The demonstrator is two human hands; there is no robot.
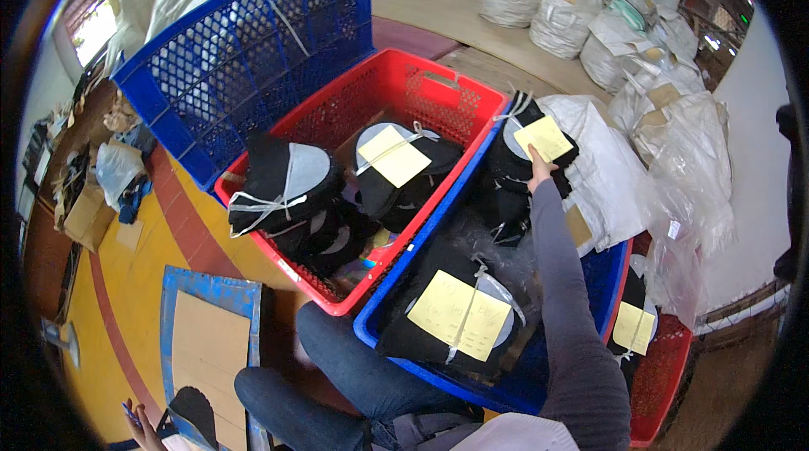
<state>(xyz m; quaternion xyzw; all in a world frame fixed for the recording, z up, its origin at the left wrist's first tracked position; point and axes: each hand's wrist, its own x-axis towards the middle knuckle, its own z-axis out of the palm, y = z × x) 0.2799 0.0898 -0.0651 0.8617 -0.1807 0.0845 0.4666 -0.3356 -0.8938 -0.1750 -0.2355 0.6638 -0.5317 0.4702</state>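
Note:
My right hand (pixel 541 170) reaches across the blue crate (pixel 438 377) and grips the lower edge of a tied bundle of black fabric pieces (pixel 563 129) with a yellow note on it. More black pieces lie under that bundle. Nearer me in the same crate sits another tied black bundle (pixel 404 341), its grey oval part mostly covered by a large yellow note (pixel 459 314). At the lower left edge my left hand (pixel 145 432) is closed on a blue pen (pixel 128 414), partly cut off. Beside it shows a black rounded piece (pixel 192 414).
A red crate (pixel 337 306) with tied black bundles stands left of the blue one. Behind it, another blue crate (pixel 253 38) stands tilted. A second red crate (pixel 657 396) is at right. White sacks (pixel 569 13) line the back. A cardboard-topped blue panel (pixel 211 341) stands by my knees.

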